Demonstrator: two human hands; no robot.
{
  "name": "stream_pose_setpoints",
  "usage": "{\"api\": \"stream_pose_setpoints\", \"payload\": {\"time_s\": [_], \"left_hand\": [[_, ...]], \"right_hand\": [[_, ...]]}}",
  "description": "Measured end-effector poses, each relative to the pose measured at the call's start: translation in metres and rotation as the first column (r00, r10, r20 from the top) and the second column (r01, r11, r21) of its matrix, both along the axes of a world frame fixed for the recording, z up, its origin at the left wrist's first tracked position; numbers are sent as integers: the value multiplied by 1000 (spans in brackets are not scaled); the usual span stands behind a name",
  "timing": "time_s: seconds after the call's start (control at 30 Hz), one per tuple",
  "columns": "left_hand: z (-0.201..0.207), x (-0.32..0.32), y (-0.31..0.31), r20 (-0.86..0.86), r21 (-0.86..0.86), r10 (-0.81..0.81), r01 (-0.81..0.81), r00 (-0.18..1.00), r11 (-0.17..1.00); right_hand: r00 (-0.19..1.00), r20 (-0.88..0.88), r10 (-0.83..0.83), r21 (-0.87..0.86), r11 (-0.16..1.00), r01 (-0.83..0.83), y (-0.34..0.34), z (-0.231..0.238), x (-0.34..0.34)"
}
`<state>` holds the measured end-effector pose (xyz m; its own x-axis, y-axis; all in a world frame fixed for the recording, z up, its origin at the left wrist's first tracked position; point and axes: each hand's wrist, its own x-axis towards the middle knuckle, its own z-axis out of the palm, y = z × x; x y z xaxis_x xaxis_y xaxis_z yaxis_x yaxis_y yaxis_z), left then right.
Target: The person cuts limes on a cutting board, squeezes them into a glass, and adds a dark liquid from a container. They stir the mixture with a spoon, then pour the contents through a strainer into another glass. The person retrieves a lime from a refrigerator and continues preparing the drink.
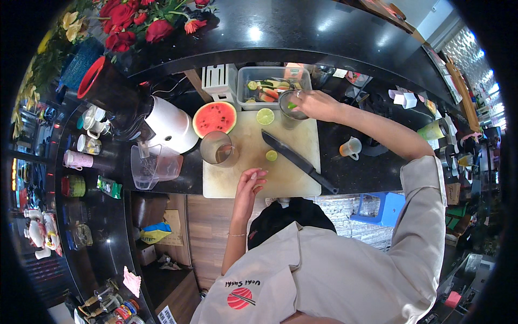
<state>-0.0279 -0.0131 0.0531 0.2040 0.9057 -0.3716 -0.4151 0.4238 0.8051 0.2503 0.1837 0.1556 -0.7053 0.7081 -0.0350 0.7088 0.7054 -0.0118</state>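
Note:
My right hand is closed on a green lime piece, held over the mouth of a tall glass. That glass stands at the far right of a pale cutting board. My left hand hovers at the board's near edge, fingers loosely bent and apart, with nothing visible in them. A cut lime half and a smaller lime piece lie on the board. Between them and the right edge, a large black-handled knife rests diagonally. A second, wide glass stands at the left, beside half a watermelon.
Behind the board sits a clear plastic bin of fruit scraps. A white juicer and a clear pitcher stand to the left. A small handled cup is on the right. A raised black counter runs across the back.

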Motion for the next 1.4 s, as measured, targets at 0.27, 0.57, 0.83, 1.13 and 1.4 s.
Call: {"api": "stream_pose_setpoints", "payload": {"time_s": [0.27,0.57,0.83,1.13,1.4], "left_hand": [[0,-2,-2,12,1,12,-12,1000,1000],[1,-2,-2,4,-8,12,-12,1000,1000],[0,-2,-1,-7,2,3,-3,1000,1000],[-1,1,-1,-8,-16,-22,22,1000,1000],[0,0,-11,-12,-12,-24,24,1000,1000]], "right_hand": [[984,-18,180,300,939,-167,13,-8,5],[996,31,84,340,936,-89,16,-7,5],[871,-492,-23,4,1000,29,14,-20,8],[793,-447,-414,-578,810,97,7,-2,18],[992,-108,-65,-57,997,59,-13,-5,10]]}}
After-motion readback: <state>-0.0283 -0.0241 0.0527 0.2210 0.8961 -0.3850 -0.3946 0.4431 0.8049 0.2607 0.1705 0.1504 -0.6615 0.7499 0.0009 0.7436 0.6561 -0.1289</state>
